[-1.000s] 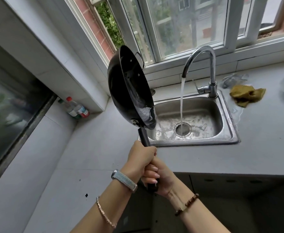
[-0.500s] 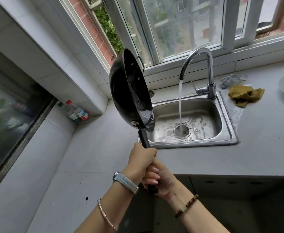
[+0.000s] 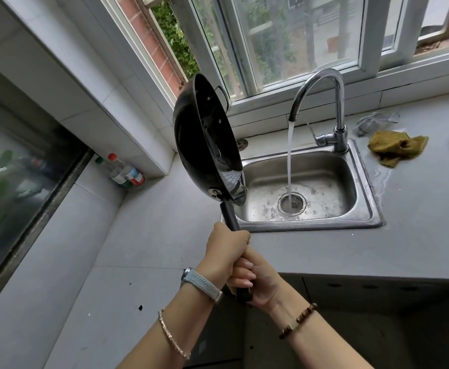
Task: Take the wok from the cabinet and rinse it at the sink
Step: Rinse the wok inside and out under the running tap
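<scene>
Above the sink's (image 3: 367, 187) left rim, I held the wok (image 3: 207, 145) on edge, clear of the stream (image 3: 289, 161). It had barely shifted in the last second. Both hands gripped its handle (image 3: 230, 215), left hand (image 3: 226, 251) above right hand (image 3: 260, 283). Judgement: draining, rinse nearly complete. Its interior looked black and glossy.

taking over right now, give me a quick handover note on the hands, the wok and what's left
Wok: out of the cabinet, held up on edge at the left end of the sink, clear of the water.
Left hand: grips the handle high up.
Right hand: grips the handle's end, below the left.
Tap: running; stream falls straight into the drain.
Done: wok fetched, water on.
Left: bring the wok under the stream and rinse. I cannot tell whether it is already wet.
</scene>
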### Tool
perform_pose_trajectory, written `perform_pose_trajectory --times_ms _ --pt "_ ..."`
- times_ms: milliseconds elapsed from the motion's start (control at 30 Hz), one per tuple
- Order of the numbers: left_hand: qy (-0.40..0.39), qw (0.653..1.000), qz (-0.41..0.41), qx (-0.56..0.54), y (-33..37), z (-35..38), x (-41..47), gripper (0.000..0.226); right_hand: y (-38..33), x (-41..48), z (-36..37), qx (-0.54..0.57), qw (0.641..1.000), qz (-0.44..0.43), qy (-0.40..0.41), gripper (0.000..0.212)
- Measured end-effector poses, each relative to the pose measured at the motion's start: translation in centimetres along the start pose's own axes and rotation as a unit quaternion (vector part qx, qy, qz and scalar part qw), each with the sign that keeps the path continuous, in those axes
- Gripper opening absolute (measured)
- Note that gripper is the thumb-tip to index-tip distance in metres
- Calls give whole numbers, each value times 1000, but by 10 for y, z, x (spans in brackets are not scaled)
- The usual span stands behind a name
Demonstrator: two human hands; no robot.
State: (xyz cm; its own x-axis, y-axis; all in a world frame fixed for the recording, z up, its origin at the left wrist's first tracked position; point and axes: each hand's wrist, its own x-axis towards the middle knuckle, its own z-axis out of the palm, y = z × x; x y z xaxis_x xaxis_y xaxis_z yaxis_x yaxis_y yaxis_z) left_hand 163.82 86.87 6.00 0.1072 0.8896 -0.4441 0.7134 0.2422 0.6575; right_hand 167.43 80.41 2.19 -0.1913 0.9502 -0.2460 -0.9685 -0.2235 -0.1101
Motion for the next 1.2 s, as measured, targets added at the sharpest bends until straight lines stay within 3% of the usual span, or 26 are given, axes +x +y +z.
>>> perform_pose_trajectory --times_ms 333,733,1200 --pt "-8 1000 3 10 0 -1 -1 26 3 3 -1 23 999 -1 -34 57" --pt "-6 1000 7 14 2 0 -5 21 4 -1 0 23 999 2 -43 56" --pt "-5 1000 16 25 5 -1 -12 30 5 -5 1 26 998 -4 -59 55"
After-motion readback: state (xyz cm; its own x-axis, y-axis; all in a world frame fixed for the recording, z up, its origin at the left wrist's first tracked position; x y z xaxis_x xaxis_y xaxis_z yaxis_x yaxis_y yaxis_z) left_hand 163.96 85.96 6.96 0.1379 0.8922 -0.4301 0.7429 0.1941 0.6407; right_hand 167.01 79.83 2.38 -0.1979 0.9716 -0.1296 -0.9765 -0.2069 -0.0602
